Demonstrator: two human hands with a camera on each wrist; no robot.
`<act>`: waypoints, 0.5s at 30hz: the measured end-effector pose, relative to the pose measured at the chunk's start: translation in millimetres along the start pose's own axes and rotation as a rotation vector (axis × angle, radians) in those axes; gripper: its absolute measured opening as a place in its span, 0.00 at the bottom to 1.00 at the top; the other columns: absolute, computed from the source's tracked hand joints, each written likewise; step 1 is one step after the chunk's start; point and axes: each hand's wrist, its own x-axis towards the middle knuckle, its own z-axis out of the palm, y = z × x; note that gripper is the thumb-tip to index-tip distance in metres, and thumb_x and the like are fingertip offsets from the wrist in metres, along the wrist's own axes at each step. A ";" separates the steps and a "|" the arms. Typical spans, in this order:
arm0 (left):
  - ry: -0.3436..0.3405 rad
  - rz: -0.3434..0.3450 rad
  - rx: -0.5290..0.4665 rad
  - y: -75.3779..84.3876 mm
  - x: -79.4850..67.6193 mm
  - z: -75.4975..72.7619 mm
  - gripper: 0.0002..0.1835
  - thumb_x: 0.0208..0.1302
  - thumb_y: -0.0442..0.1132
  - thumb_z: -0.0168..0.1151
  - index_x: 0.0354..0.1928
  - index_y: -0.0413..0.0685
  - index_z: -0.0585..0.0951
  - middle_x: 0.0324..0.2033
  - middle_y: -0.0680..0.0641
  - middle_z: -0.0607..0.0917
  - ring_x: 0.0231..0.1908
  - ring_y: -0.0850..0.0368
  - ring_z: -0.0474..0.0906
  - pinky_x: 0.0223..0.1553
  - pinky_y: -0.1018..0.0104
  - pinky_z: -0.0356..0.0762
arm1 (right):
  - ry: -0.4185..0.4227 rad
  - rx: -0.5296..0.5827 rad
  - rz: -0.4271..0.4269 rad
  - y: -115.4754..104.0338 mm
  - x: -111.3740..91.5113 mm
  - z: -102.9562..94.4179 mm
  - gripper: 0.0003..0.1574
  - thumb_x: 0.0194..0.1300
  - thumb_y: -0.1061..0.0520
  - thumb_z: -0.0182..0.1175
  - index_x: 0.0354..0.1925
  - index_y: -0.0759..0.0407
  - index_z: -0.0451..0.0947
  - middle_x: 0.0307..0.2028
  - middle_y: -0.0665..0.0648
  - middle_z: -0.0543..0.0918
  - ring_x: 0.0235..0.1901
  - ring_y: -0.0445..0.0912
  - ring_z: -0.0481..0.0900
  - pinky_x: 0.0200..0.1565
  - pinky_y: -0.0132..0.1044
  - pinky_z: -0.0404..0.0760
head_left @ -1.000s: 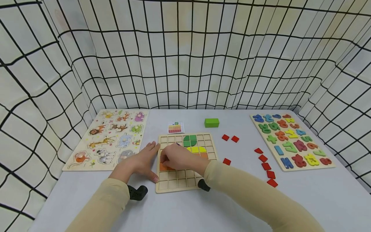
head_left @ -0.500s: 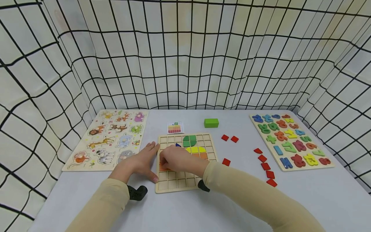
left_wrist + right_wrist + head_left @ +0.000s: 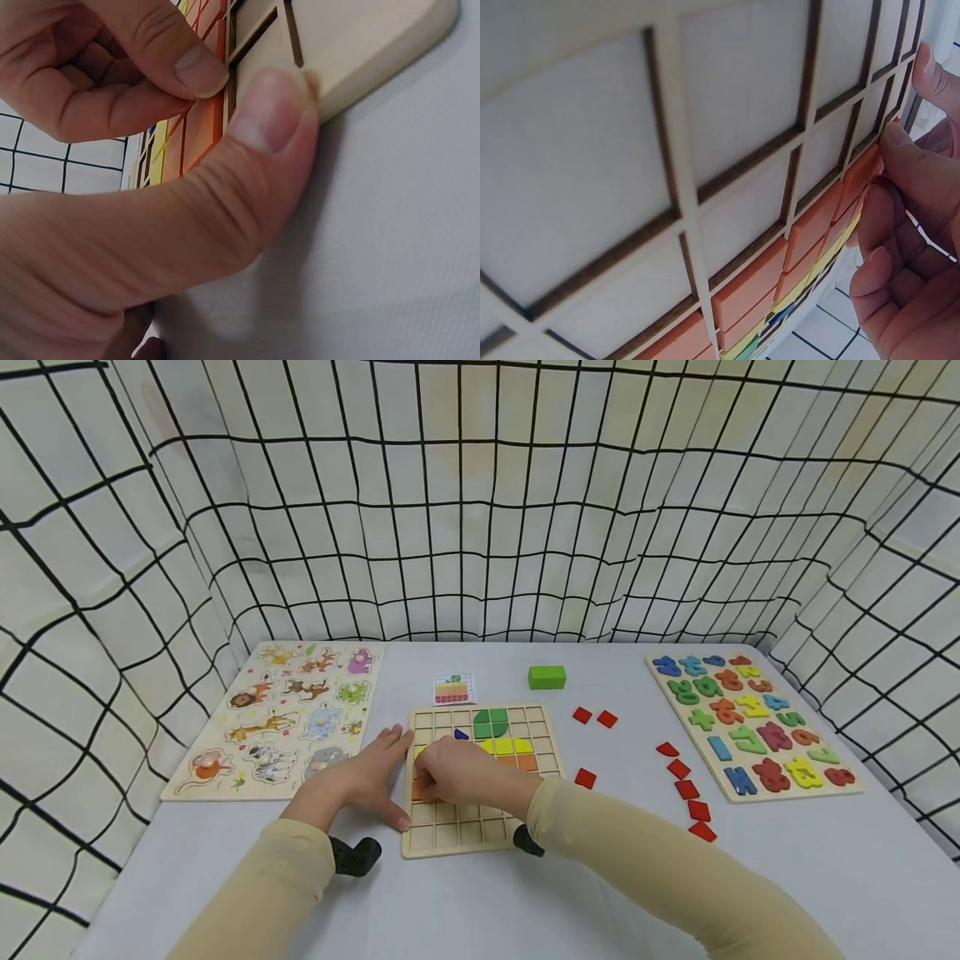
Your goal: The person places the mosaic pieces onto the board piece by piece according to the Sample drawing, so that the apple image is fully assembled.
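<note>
Grid board [image 3: 495, 835] lies flat under the right hand [image 3: 468, 772], whose thumb and fingers curl in close together at the left end of the orange tiles [image 3: 750, 281]; whether they pinch one I cannot tell. The left hand [image 3: 360, 782], thumb and fingers spread apart, touches the board's left edge. Just beyond the right hand sits a blue piece [image 3: 461, 735]. Nearer than that hand, plain cells run to the board's near edge, then white tabletop [image 3: 450, 910]; red tiles [image 3: 699, 811] lie to its right.
</note>
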 end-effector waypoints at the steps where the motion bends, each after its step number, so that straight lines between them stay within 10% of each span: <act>1: -0.001 0.002 0.000 -0.3 0.3 -0.3 0.70 0.43 0.49 0.86 0.80 0.35 0.49 0.80 0.31 0.44 0.80 0.32 0.37 0.79 0.36 0.45 | 0.002 0.011 -0.004 0.8 0.0 -0.3 0.08 0.66 0.55 0.71 0.29 0.51 0.83 0.23 0.42 0.80 0.27 0.36 0.75 0.30 0.23 0.75; 15: -0.009 -0.002 0.021 -0.8 0.2 -3.4 0.70 0.43 0.50 0.85 0.80 0.35 0.49 0.81 0.31 0.44 0.81 0.32 0.37 0.80 0.36 0.45 | 0.168 0.244 0.086 70.3 -46.5 -34.3 0.05 0.71 0.59 0.64 0.35 0.56 0.83 0.32 0.50 0.84 0.33 0.43 0.76 0.39 0.31 0.81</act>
